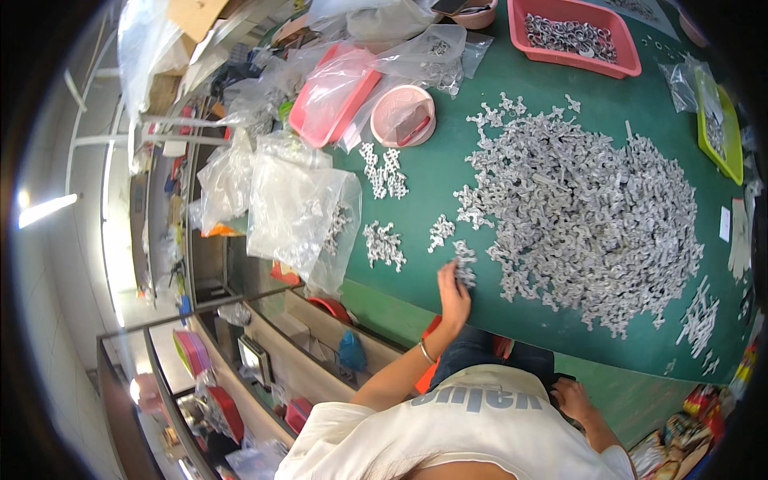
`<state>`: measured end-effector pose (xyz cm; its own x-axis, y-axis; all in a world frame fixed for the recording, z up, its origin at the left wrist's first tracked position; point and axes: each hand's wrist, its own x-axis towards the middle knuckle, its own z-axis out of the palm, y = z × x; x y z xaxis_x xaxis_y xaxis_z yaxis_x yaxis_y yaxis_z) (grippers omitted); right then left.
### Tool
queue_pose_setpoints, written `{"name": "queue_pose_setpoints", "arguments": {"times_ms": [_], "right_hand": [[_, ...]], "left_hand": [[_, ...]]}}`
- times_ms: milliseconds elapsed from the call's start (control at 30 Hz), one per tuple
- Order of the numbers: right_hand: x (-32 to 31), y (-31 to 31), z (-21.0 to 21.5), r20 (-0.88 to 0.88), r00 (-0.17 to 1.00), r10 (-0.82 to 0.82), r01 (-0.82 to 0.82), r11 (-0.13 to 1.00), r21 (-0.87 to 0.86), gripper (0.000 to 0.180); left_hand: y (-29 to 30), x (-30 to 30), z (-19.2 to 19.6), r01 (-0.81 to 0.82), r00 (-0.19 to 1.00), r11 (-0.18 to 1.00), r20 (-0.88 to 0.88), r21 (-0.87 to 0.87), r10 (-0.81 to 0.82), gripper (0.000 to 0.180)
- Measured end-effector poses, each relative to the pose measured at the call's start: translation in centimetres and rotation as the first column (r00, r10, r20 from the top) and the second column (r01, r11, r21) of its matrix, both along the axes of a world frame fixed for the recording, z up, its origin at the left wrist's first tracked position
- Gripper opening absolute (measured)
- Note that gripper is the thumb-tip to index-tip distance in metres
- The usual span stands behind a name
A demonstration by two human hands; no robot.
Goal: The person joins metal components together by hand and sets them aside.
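Observation:
A big heap of small silver-grey metal castings (592, 216) is spread over the green table (424, 284). Close to the near edge, my left hand (454, 294) reaches in with fingers apart, its fingertips touching a small cluster of the castings (463, 262). Just beyond it sits another little cluster (441, 232). Two further groups lie to the left, one nearer (384, 246) and one farther (385, 171). Down beside my lap, below the table edge, is my right hand (572, 398); its fingers are partly hidden against something dark.
A pink tray of ring-shaped metal parts (540, 51) stands at the far side. Left of it are a round pink tub (378, 120) and a pink tray under plastic (308, 124). Clear bags (280, 216) cover the left edge; a yellow-green tray (732, 160) is far right.

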<state>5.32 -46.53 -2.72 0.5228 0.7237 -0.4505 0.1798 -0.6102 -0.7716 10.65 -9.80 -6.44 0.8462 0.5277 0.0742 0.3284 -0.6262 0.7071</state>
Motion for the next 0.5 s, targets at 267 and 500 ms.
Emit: {"name": "queue_pose_setpoints", "arguments": {"times_ms": [267, 500], "right_hand": [[-3.0, 8.9, -3.5, -0.007, 0.999, 0.050, -0.050, 0.996, -0.073, 0.010], [-3.9, 11.1, -9.2, -0.045, 0.989, 0.140, -0.144, 0.986, -0.090, 0.013]], "left_hand": [[9.4, 1.4, 2.6, -0.002, 1.000, 0.942, 0.026, 0.336, -0.008, 0.052], [16.1, -1.4, 0.8, -0.097, 0.986, 0.852, -0.065, 0.515, 0.151, 0.102]]}}
